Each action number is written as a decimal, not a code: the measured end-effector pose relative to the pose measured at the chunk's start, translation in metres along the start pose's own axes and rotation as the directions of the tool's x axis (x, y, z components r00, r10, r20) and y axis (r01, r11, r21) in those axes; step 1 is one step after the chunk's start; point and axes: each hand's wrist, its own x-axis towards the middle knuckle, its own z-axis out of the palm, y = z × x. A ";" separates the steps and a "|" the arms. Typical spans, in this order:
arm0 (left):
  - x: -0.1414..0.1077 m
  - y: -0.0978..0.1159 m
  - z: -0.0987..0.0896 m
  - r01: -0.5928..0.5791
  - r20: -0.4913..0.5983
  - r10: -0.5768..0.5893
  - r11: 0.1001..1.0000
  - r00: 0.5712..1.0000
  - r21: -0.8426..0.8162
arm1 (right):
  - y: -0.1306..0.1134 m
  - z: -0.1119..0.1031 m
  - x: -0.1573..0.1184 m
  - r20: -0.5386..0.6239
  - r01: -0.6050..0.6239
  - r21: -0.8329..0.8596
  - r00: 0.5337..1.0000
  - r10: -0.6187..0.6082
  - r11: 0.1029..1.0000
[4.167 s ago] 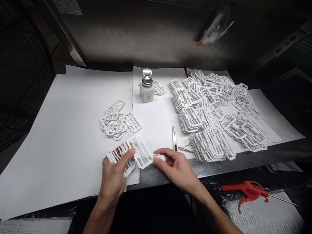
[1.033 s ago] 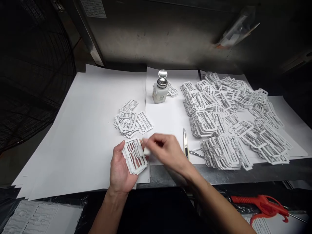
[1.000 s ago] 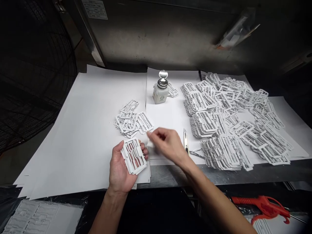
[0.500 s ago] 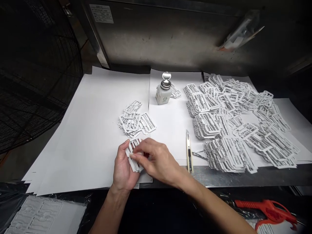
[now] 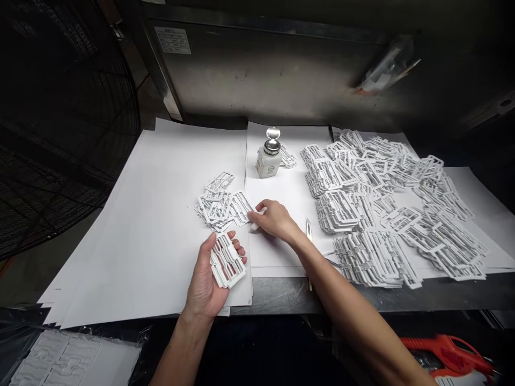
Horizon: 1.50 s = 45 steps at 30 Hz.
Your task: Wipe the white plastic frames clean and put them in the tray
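Note:
A small stack of white slotted frames [image 5: 228,261] rests in my left hand [image 5: 210,284], its thumb and fingers wrapped round the edges. Beyond it, a loose pile of similar frames [image 5: 217,206] lies on the white paper. My right hand [image 5: 273,219] is at the right edge of that pile, fingers bent together low over the paper. Thumb and index touch or nearly touch the rightmost frame, and a small whitish thing shows under the fingers, too unclear to name.
A pump bottle [image 5: 269,161] with its lid up stands behind. Big heaps of frames [image 5: 362,257] cover the right side. A cutter [image 5: 308,230] is partly under my right forearm. A red air gun [image 5: 454,351] lies lower right, a bagged sheet [image 5: 68,359] lower left.
My right hand has left the stack in my left hand and moved up and right to the pile's edge. The held stack is now uncovered and turned more to the camera.

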 end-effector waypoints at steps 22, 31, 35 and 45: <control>0.004 -0.010 0.006 -0.205 0.086 0.187 0.921 0.979 0.331 | 0.025 -0.009 -0.085 0.315 -0.166 0.618 0.948 -0.048 0.769; -0.002 -0.014 0.005 -0.259 0.127 0.228 0.895 0.965 0.364 | 0.032 -0.011 -0.096 0.296 -0.156 0.582 0.955 -0.029 0.798; -0.002 -0.016 0.003 -0.260 0.098 0.241 0.875 0.965 0.408 | 0.029 -0.022 -0.092 0.082 -0.069 0.610 0.996 0.023 0.789; -0.009 -0.025 0.003 -0.334 0.137 0.308 0.800 0.942 0.498 | -0.006 -0.023 -0.065 -0.183 0.477 0.000 0.864 -0.469 0.879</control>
